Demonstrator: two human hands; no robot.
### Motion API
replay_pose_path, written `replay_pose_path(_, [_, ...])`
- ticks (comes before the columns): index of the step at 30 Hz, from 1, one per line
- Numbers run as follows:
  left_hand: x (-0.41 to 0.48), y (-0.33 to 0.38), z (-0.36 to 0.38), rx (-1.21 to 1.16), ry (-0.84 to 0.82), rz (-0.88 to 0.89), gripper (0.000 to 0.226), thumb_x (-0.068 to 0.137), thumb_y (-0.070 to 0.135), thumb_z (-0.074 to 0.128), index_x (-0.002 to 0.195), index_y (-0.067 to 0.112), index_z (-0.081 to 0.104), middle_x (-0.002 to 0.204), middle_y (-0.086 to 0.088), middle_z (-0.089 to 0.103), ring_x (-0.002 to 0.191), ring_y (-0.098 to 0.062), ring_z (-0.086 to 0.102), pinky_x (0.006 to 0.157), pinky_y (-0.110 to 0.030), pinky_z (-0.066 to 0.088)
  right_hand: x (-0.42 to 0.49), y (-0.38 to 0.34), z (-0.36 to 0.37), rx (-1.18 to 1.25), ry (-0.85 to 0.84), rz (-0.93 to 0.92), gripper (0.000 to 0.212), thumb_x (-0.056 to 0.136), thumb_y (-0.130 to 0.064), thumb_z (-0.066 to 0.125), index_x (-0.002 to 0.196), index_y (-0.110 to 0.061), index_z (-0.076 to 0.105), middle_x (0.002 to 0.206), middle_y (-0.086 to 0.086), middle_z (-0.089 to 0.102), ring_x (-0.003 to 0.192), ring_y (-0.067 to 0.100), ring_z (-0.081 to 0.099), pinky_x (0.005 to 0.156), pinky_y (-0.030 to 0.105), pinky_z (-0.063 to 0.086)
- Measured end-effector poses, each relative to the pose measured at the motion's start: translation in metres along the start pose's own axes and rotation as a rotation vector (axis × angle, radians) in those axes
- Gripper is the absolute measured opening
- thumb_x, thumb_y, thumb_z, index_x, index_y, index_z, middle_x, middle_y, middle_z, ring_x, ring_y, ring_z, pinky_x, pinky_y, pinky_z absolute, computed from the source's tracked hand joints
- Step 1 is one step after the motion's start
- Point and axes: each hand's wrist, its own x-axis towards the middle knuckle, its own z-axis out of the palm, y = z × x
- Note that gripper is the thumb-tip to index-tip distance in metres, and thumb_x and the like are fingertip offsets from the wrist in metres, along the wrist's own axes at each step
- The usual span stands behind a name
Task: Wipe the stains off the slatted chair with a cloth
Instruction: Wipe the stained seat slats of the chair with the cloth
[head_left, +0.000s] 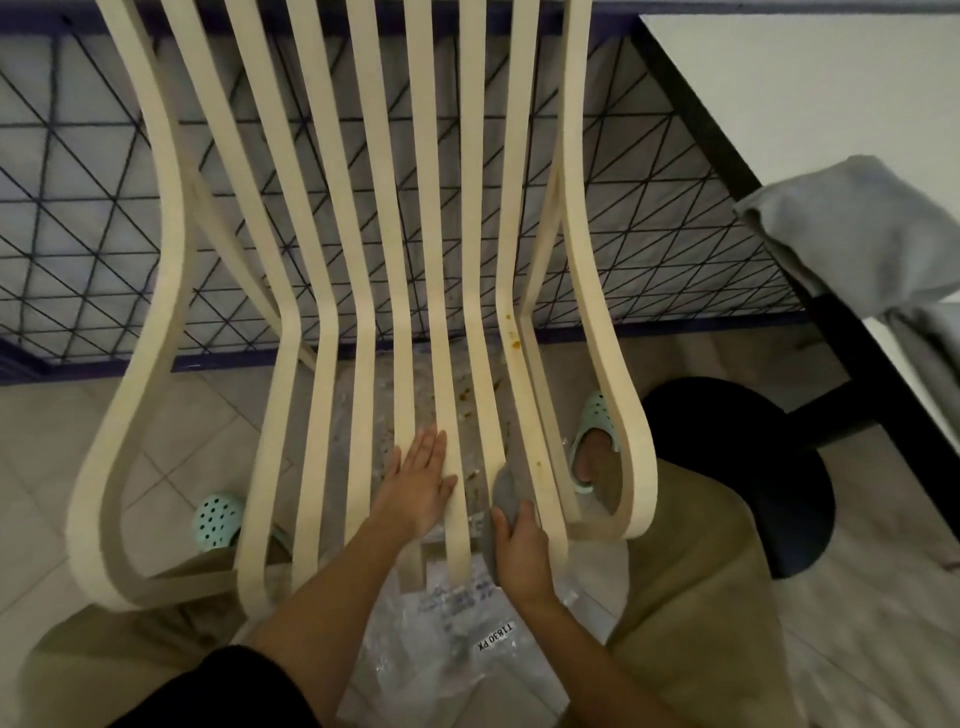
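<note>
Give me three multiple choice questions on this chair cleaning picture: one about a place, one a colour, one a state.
1. Where does the right hand hold its grey cloth?
A) on the white table
B) against a seat slat of the chair
C) on the floor tiles

2. What colour are the clogs?
A) red
B) black
C) mint green

3. How is the left hand?
A) flat, fingers straight
B) a fist
C) gripping a bottle

Answers: 1 B, the cloth is pressed to a slat; 2 C, both clogs show pale green; 3 A, its palm lies flat on the slats.
</note>
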Motion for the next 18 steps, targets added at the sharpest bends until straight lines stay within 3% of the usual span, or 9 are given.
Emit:
replay_pose_path(6, [-0.003, 0.002, 0.004, -0.006, 0.016, -0.022, 0.064, 0.104, 0.043, 0.018, 0.154, 0.018, -0.014, 0.161, 0.002, -0.020, 0.146, -0.011, -0.022, 0.119, -0.040, -0.011, 0.015, -0.007, 0.001, -0.036, -0.003, 0.010, 0.027, 0.102, -0.032, 0.045, 0.106, -0.006, 0.050, 0.097, 0.018, 0.064, 0.092, 0.033, 0.062, 0.067, 0.029, 0.038])
replay_pose_path(12, [0.004, -0.001, 0.009, -0.003, 0.111, -0.008, 0.061, 0.104, 0.043, 0.013, 0.155, 0.019, -0.010, 0.163, 0.001, -0.011, 0.148, -0.011, -0.017, 0.119, -0.038, -0.011, 0.034, -0.018, 0.007, -0.048, 0.038, -0.017, 0.028, 0.102, -0.036, 0.044, 0.105, -0.008, 0.049, 0.094, 0.016, 0.064, 0.089, 0.033, 0.062, 0.073, 0.037, 0.048])
replay_pose_path(18, [0.041, -0.011, -0.007, -0.029, 0.147, 0.002, 0.059, 0.104, 0.040, 0.016, 0.155, 0.019, -0.005, 0.163, -0.002, -0.008, 0.149, -0.014, -0.014, 0.120, -0.036, -0.009, 0.066, -0.030, 0.011, -0.036, 0.009, -0.025, 0.024, 0.102, -0.035, 0.043, 0.102, -0.011, 0.047, 0.097, 0.014, 0.061, 0.091, 0.030, 0.061, 0.072, 0.029, 0.040])
